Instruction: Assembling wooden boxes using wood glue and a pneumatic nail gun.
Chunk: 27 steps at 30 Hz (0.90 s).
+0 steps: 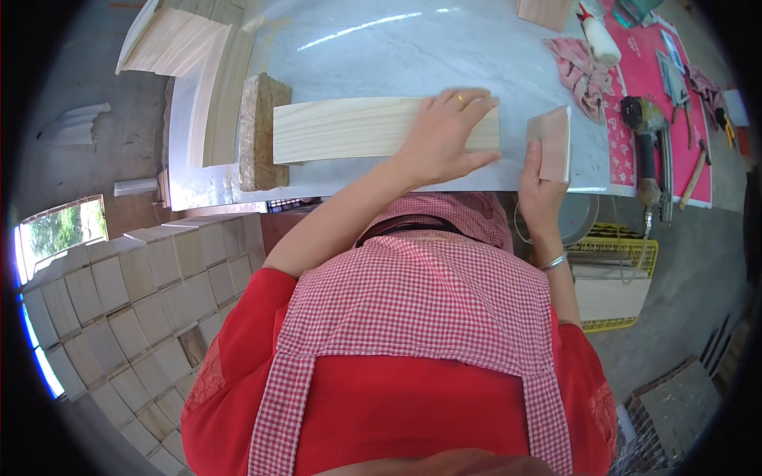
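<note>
Pale plank (349, 127), red-checked apron (413, 301), pink mat (647, 71).

Red short-sleeved top w/ lace-like pattern at sleeve edges; over it a red-and-white gingham apron, bib wide across the chest, two straps running down toward the near edge; dark band across the apron's far part, by the waist; forearms bare from the sleeves on. Left hand (441, 136): gold ring on one finger; no glove. Right hand (540, 184): no ring visible; thin silver bangle at the wrist, just near of the hand; no watch-type face seen on it.
</note>
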Tool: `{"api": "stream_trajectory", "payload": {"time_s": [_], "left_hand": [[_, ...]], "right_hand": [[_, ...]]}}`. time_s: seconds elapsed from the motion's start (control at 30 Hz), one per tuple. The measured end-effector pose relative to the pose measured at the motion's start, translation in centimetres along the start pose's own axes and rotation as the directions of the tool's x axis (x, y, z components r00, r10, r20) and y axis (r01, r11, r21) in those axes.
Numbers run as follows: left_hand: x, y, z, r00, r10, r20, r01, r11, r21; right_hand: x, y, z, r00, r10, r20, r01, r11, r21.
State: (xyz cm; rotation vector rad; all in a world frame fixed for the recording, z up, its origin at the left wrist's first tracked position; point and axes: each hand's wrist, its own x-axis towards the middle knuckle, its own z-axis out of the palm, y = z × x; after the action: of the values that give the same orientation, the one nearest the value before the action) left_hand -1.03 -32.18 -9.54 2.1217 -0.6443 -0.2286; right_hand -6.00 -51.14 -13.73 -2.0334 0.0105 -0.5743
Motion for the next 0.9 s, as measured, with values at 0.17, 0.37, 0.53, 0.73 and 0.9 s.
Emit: {"api": "stream_trajectory", "payload": {"time_s": [0.17,0.37,0.53,0.73,0.9], "left_hand": [[3.0,-0.6,1.4,0.994,0.1,0.046,-0.104,0.726,0.68],[3.1,0.8,-0.7,0.993,-0.054,0.103,-0.019,0.797,0.604],[1.6,2.7,-4.3,0.988,0.153,-0.002,-0.133,0.866,0.483],[2.0,3.2,-5.6,0.975,0.216,-0.046,-0.173,0.877,0.448],[2.4,3.0,-5.5,0.979,0.203,-0.039,-0.166,0.886,0.433]], "right_hand": [[-0.8,1.2,-0.2,0.998,-0.02,0.053,0.024,0.997,-0.079],[-0.1,0.4,0.7,0.992,0.015,0.127,0.001,0.993,-0.119],[0.7,-0.1,3.7,0.988,-0.058,0.143,0.081,0.984,-0.161],[1.1,-0.5,6.1,0.975,-0.145,0.171,0.184,0.952,-0.243],[1.1,-0.5,6.2,0.978,-0.108,0.18,0.159,0.941,-0.3]]}}
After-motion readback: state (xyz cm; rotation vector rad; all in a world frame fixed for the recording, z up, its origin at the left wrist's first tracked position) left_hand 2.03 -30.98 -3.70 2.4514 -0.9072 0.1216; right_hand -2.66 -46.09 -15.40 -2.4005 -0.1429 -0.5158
